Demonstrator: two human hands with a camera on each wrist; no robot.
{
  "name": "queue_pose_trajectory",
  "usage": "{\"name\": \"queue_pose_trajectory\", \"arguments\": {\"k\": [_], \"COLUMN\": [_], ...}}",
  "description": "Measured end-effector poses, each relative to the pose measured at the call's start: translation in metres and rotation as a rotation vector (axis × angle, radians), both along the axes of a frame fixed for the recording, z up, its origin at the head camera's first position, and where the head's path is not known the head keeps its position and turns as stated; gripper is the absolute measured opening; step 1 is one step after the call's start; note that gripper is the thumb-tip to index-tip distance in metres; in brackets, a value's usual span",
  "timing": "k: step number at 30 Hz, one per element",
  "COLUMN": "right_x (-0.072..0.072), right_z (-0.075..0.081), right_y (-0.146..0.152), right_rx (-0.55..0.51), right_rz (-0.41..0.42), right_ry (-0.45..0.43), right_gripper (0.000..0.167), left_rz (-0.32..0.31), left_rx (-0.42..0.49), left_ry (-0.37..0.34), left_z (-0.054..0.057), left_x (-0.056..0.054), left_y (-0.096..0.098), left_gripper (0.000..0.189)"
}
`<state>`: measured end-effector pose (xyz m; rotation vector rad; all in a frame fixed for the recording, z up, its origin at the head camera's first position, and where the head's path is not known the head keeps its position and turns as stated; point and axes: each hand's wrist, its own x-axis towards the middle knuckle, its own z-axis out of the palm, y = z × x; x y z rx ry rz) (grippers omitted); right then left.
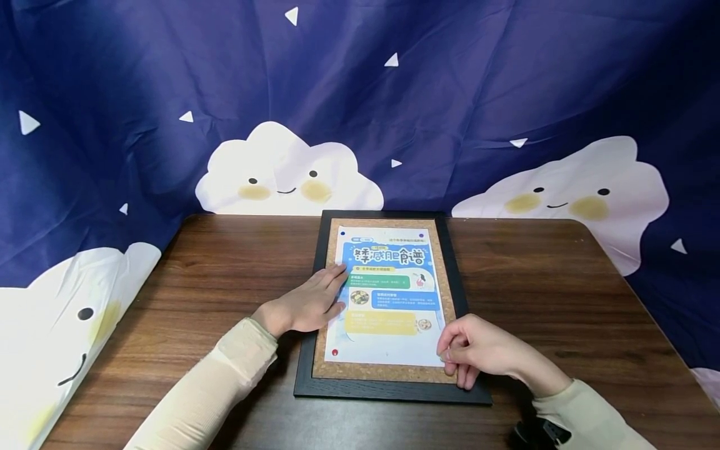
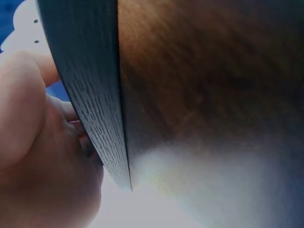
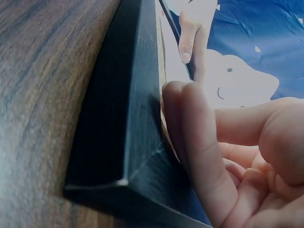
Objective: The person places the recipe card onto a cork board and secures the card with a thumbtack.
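Observation:
A printed paper poster lies on a cork board with a black frame. Pins sit in three of its corners: a blue one, a purple one and a red one. My left hand rests with extended fingers over the frame's left side, fingertips on the poster's left edge. At the lower right corner, my right hand has thumb and forefinger pinched together against the poster, other fingers curled over the frame. I cannot tell what small thing is between those fingertips.
The board lies on a brown wooden table, its far end near the back edge. Behind hangs a dark blue cloth printed with white clouds. A black wrist device sits by the right sleeve.

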<state>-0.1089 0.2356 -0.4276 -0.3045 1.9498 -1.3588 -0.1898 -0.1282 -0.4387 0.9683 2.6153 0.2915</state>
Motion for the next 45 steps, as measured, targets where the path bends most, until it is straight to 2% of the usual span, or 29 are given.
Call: {"name": "queue_pose_trajectory", "arguments": {"k": [10,19,28,32,39,45], "right_x": [-0.002,-0.006,-0.011,-0.014,-0.017,-0.012], "right_z": [0.004,0.006,0.01,0.012,0.014,0.008], "right_y": [0.001,0.0,-0.005,-0.005,0.001,0.009], "right_rx": [0.028,0.046,0.125,0.158,0.211,0.167], "right_rz": [0.033,0.053,0.081,0.109,0.151,0.175], "right_ry": [0.003,-0.041,-0.019,0.004,0.079,0.16], "right_gripper": [0.008,0.007,0.007,0.005,0.012,0.013], "left_rz": [-0.008,0.0,0.0,0.004,0.01,0.001], "left_rx": [0.001,0.0,0.008,-0.001,-0.002,0.02], "left_ry": [0.007,-0.004,0.004,-0.002,-0.017,-0.02], "left_z": [0.001,0.002,0.002,0.001,0.0,-0.002], "left_x": [0.0,0.002,0.0,-0.001,-0.002,-0.002], "left_y": [0.001,0.001,0.0,0.001,0.003,0.001], "left_gripper": [0.071,0.071,0.07,0.071,0.072,0.072]}}
